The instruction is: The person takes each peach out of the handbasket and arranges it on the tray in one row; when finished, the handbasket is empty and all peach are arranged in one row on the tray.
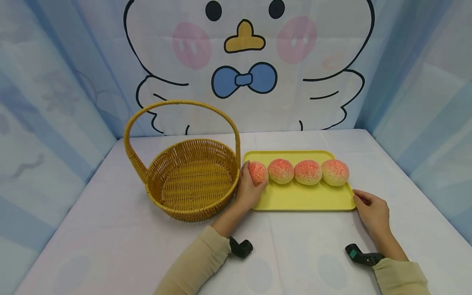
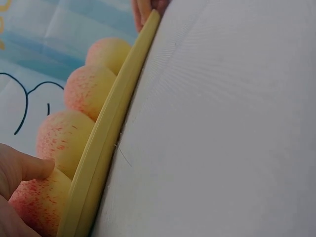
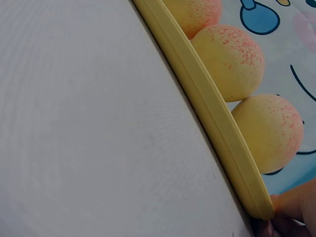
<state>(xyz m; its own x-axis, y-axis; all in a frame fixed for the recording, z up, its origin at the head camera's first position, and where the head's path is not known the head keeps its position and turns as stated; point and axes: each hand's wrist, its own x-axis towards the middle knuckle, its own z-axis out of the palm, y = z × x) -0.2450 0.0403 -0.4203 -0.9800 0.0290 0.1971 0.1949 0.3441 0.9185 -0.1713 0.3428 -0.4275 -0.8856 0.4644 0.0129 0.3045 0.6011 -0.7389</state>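
Several peaches, yellow with speckled pink tops, stand in a row along a yellow rectangular tray (image 1: 302,200). My left hand (image 1: 249,189) grips the leftmost peach (image 1: 258,173), thumb in front and fingers round its left side; the left wrist view shows the thumb on this peach (image 2: 44,202). Beside it sit another peach (image 1: 281,171), a third (image 1: 308,172) and the one at the right end (image 1: 335,172). With thumb and fingers my right hand (image 1: 373,211) pinches the tray's front right corner, seen also in the right wrist view at the tray rim (image 3: 217,128).
Left of the tray stands a round woven basket (image 1: 191,211) with a tall arched handle (image 1: 184,102), its inside facing me. My left forearm passes in front of its right side. A white cloth covers the table (image 1: 110,246); a printed curtain (image 1: 243,114) hangs behind.
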